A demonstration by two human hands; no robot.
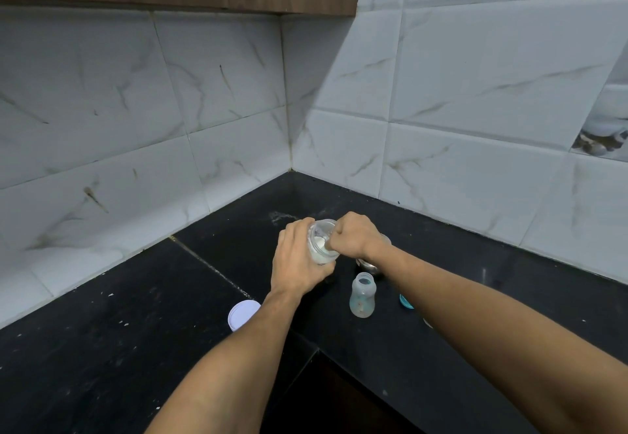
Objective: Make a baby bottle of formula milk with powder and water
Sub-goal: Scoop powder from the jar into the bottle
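My left hand (299, 260) is wrapped around the clear powder jar (323, 246), tipping it off the black surface (136, 331) with its open mouth turned toward me. The grip there is full and firm, with the palm behind the jar and my fingers curled under it. My right hand (353, 236) is bunched at the jar's mouth, its fingers pinched narrow on something inside. I take that to be a scoop, but I cannot see one, so I cannot tell what that grip actually holds. White powder sits low in the jar.

The baby bottle (363, 294) stands upright and uncapped just in front of the jar, under my right forearm. It looks empty, though I can't be sure. The jar's white lid (243, 313) lies to the left, half hidden by my left wrist. Something blue (406, 301), maybe the bottle's collar, lies to the right, and a small metal vessel (368, 265) sits behind my right wrist.

What worries me is this:
- The bottle's neck is narrow, so a heaped scoop carried across could shed powder on the surface.
- My right forearm passes close above the bottle, and dropping it carelessly could knock the bottle over.
- The jar is tilted, and more tilt would spill the powder
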